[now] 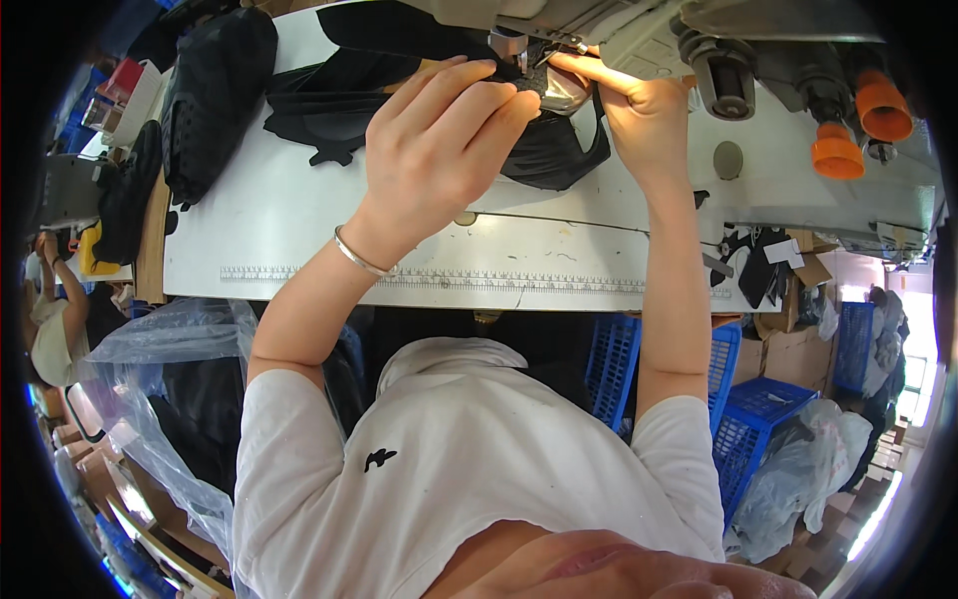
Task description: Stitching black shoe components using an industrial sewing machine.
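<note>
Both my hands are up at the sewing machine (639,35), close to its needle area. My left hand (434,135), with a silver bangle on its wrist, has its fingers bent and closed on a black fabric piece (554,155) lying on the machine bed. My right hand (647,115) is to the right of the needle area, its forefinger stretched toward the shiny metal there and the other fingers folded. What its fingertips pinch is too small to make out. More black fabric parts (334,105) spread out left of my left hand.
A white work table (249,235) has a printed ruler scale along its front edge. Black shoes (215,105) stand at its left. Orange-capped parts (836,150) hang at the upper right. Blue crates (758,409) and plastic bags are at the lower right. Another person (58,329) is at far left.
</note>
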The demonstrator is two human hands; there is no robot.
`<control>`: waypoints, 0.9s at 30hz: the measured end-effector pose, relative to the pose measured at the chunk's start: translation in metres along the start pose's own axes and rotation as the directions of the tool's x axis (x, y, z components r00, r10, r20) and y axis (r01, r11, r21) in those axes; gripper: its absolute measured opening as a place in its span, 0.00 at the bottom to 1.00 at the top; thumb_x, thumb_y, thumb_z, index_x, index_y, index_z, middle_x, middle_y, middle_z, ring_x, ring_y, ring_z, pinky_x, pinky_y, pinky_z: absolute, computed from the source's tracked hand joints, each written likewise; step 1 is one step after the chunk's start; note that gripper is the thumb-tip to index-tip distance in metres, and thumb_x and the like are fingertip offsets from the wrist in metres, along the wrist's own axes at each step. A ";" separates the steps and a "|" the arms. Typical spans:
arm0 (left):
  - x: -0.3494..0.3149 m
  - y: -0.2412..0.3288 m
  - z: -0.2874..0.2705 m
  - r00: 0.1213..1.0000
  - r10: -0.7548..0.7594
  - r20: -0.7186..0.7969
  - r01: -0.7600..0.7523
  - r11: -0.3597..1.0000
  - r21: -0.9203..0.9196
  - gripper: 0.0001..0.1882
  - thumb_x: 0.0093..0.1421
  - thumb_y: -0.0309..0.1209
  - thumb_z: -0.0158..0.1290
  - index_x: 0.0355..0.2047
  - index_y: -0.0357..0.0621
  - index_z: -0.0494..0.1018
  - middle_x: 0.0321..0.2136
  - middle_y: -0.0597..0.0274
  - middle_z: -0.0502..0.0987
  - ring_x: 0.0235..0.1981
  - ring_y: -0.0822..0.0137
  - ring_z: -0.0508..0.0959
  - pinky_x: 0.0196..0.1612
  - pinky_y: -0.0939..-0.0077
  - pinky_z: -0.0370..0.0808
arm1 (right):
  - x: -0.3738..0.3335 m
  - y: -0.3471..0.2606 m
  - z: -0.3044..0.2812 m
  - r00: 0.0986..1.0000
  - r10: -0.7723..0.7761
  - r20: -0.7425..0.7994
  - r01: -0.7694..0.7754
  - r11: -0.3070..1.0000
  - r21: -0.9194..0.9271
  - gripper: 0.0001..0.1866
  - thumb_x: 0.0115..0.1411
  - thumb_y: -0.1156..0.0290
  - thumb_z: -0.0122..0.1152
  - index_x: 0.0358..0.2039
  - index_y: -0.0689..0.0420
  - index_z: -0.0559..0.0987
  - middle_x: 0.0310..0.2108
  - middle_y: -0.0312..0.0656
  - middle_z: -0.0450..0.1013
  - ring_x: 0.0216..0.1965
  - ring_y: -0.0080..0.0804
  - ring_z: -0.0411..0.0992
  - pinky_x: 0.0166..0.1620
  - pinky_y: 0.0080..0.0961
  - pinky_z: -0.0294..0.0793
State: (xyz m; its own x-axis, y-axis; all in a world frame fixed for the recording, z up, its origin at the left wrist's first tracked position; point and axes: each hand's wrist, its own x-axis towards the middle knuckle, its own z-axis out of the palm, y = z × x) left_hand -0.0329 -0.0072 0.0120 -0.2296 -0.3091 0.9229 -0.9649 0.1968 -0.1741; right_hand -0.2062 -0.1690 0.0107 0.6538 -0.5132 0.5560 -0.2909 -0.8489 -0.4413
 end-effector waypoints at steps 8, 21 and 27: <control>0.001 0.006 0.002 0.999 -0.038 -0.020 0.039 0.999 0.034 0.15 0.41 0.24 0.65 0.33 0.43 0.84 0.31 0.65 0.81 0.39 0.62 0.84 0.37 0.74 0.82 | 0.004 -0.006 0.008 0.962 0.251 -0.105 -0.204 0.920 0.334 0.10 0.58 0.73 0.65 0.25 0.65 0.75 0.17 0.42 0.70 0.19 0.28 0.69 0.27 0.31 0.69; -0.003 0.011 0.013 0.998 0.004 -0.065 0.002 0.995 0.102 0.09 0.46 0.25 0.60 0.31 0.44 0.80 0.31 0.64 0.75 0.39 0.63 0.82 0.45 0.69 0.84 | 0.012 -0.002 0.015 0.973 0.115 -0.200 -0.046 0.946 0.320 0.07 0.60 0.79 0.61 0.25 0.62 0.74 0.21 0.23 0.67 0.24 0.09 0.60 0.26 0.17 0.57; -0.004 0.009 0.013 0.998 0.026 -0.053 -0.021 0.995 0.094 0.08 0.46 0.24 0.60 0.30 0.43 0.80 0.32 0.63 0.76 0.39 0.61 0.82 0.44 0.69 0.85 | 0.009 0.000 0.016 0.969 0.149 -0.198 -0.081 0.946 0.315 0.08 0.57 0.78 0.63 0.24 0.64 0.73 0.19 0.32 0.69 0.22 0.18 0.65 0.27 0.24 0.64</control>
State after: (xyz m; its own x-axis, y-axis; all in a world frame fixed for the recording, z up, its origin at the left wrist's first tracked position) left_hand -0.0423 -0.0160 0.0028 -0.2480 -0.2544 0.9347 -0.9675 0.1150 -0.2254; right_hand -0.1894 -0.1721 0.0048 0.4517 -0.6484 0.6128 -0.1077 -0.7215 -0.6840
